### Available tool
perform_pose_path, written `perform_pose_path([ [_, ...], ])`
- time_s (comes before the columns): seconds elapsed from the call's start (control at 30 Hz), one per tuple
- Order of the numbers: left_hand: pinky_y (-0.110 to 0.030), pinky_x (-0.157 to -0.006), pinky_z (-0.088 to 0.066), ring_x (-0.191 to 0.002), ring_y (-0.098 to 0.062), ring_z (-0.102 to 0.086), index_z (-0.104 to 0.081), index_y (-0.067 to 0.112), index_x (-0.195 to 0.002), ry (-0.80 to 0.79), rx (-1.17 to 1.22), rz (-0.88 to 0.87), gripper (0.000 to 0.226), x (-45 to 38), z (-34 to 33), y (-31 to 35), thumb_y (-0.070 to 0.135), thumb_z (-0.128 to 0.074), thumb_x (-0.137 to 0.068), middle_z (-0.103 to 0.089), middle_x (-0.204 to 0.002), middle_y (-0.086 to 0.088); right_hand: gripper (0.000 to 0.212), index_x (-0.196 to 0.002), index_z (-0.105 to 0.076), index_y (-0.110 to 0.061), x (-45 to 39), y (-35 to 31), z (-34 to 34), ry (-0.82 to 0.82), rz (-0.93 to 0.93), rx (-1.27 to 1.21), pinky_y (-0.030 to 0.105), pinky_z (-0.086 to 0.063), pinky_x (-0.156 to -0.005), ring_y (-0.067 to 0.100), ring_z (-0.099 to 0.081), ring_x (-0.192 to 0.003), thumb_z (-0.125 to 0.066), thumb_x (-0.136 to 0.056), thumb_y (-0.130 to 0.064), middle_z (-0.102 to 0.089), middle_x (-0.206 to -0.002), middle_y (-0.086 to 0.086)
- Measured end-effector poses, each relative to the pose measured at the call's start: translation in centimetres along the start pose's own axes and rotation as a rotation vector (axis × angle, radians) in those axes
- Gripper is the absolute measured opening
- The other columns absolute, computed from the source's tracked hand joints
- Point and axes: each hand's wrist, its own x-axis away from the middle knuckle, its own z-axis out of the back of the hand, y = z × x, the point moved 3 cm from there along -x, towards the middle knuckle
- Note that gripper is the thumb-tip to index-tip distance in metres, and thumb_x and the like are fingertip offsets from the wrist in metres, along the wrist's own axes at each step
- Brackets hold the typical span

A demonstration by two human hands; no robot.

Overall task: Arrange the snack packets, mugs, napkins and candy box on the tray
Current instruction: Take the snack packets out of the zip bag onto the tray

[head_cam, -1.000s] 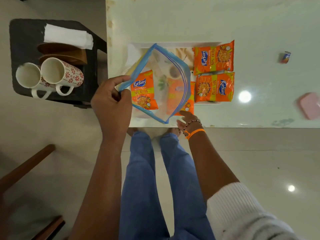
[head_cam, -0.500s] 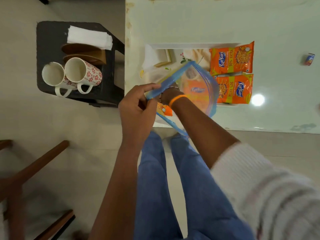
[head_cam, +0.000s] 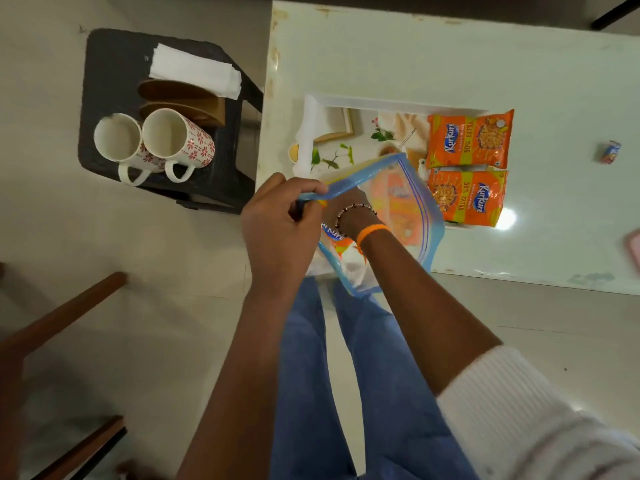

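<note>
Reaching into a clear zip bag (head_cam: 408,216) held over the near edge of the pale tabletop (head_cam: 381,57), the right hand (head_cam: 349,211) is buried to the wrist among the orange snack packets inside, so whether its fingers are closed on a packet cannot be told. The bag's blue rim is pinched between thumb and curled fingers of the left hand (head_cam: 280,223) and held open. 2 snack packets (head_cam: 469,168) are already laid side by side, touching, at the right end of the white tray (head_cam: 398,105), whose printed left half is bare. The 2 mugs (head_cam: 152,143), a folded stack of napkins (head_cam: 195,71) and a brown holder (head_cam: 180,102) are seen on a dark stool (head_cam: 104,64) to the left of the tabletop, well apart from the tray. A small candy (head_cam: 609,152) lies on the tabletop to the right. The packets are judged to be light, puffed and slippery, with brittle contents, so each is best taken lightly by a sealed edge rather than squeezed at the middle; the bag film is limp and must be kept spread.
</note>
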Motion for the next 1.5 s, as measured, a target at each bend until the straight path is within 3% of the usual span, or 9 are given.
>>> perform_pose_path([
  [0.1, -0.005, -0.057, -0.038, -0.061, -0.002, -0.050, -0.073, 0.011, -0.091, 0.039, -0.032, 0.031, 0.022, -0.8, -0.5, 0.4, 0.003, -0.057, -0.078, -0.068, -0.081, -0.009, 0.031, -0.118, -0.055, -0.012, 1.0, 1.1, 1.0, 0.293, -0.124, -0.245, 0.039, -0.047, -0.086, 0.039, -0.056, -0.110, -0.051, -0.087, -0.013, -0.061, -0.119, 0.020],
  [0.17, -0.008, -0.059, -0.041, -0.067, -0.005, -0.054, -0.073, 0.013, -0.094, 0.045, -0.057, 0.048, 0.023, -1.5, -1.0, 0.7, 0.003, -0.058, -0.080, -0.069, -0.085, -0.008, 0.028, -0.109, -0.060, -0.012, 2.7, 2.4, 2.4, 0.420, -0.072, -0.343, 0.035, -0.045, -0.081, 0.037, -0.059, -0.106, -0.058, -0.081, -0.011, -0.066, -0.112, 0.017],
  [0.33, -0.018, -0.053, -0.038, -0.065, -0.011, -0.051, -0.072, 0.016, -0.099, -0.005, -0.123, 0.039, 0.022, -2.7, -2.8, 1.4, 0.009, -0.061, -0.081, -0.059, -0.078, 0.001, 0.028, -0.109, -0.066, -0.009, 8.1, 8.0, 7.9, 0.663, 0.018, -0.618, 0.001, -0.042, -0.063, 0.010, -0.061, -0.079, -0.066, -0.080, -0.010, -0.065, -0.095, 0.001],
  [0.43, -0.026, -0.056, -0.041, -0.062, -0.015, -0.048, -0.072, 0.015, -0.096, 0.002, -0.158, 0.061, 0.029, -3.1, -3.7, 1.5, 0.000, -0.055, -0.077, -0.057, -0.077, 0.002, 0.030, -0.109, -0.065, -0.005, 10.6, 11.4, 11.2, 0.807, -0.010, -0.551, 0.021, -0.049, -0.082, 0.020, -0.063, -0.094, -0.062, -0.081, -0.013, -0.068, -0.103, 0.009],
  [0.63, -0.028, -0.059, -0.045, -0.073, -0.025, -0.060, -0.070, 0.013, -0.092, -0.036, -0.169, 0.110, 0.025, -3.8, -5.2, 1.5, -0.001, -0.054, -0.079, -0.067, -0.088, -0.008, 0.021, -0.099, -0.065, -0.007, 11.8, 12.6, 16.1, 1.016, 0.074, -0.405, 0.027, -0.049, -0.085, 0.011, -0.059, -0.089, -0.051, -0.084, -0.004, -0.062, -0.094, -0.007],
  [0.77, -0.008, -0.048, -0.034, -0.062, -0.013, -0.049, -0.070, 0.012, -0.089, -0.008, -0.155, 0.133, 0.023, -4.2, -5.0, 1.5, -0.001, -0.054, -0.079, -0.065, -0.082, -0.004, 0.025, -0.102, -0.064, -0.012, 7.5, 13.5, 17.3, 0.956, 0.044, -0.269, 0.037, -0.051, -0.086, 0.030, -0.063, -0.100, -0.049, -0.082, -0.007, -0.071, -0.106, 0.009],
  [1.07, -0.014, -0.047, -0.035, -0.047, -0.013, -0.043, -0.070, 0.018, -0.089, 0.016, -0.055, 0.205, 0.029, -3.2, -4.8, 0.6, -0.003, -0.053, -0.080, -0.052, -0.059, 0.002, 0.036, -0.120, -0.056, -0.012, -8.4, 15.3, 14.0, 0.315, 0.002, 0.066, 0.048, -0.043, -0.100, 0.037, -0.049, -0.122, -0.046, -0.087, -0.003, -0.056, -0.131, 0.016],
  [1.33, -0.007, -0.048, -0.037, -0.050, -0.009, -0.046, -0.069, 0.019, -0.091, 0.020, 0.043, 0.272, 0.031, -1.9, -5.9, 0.1, -0.006, -0.053, -0.080, -0.058, -0.064, -0.006, 0.041, -0.126, -0.048, -0.017, -14.3, 16.7, 13.7, 0.302, 0.003, 0.160, 0.046, -0.037, -0.103, 0.040, -0.046, -0.123, -0.045, -0.088, -0.004, -0.055, -0.131, 0.016],
  [1.5, -0.007, -0.051, -0.038, -0.052, -0.008, -0.046, -0.069, 0.015, -0.094, -0.017, 0.027, 0.278, 0.029, -1.6, -6.8, 0.1, -0.006, -0.054, -0.081, -0.055, -0.064, -0.006, 0.053, -0.136, -0.039, -0.019, -13.7, 16.8, 14.4, 0.510, 0.048, 0.118, 0.047, -0.033, -0.108, 0.034, -0.037, -0.132, -0.046, -0.087, -0.001, -0.046, -0.140, 0.012],
])
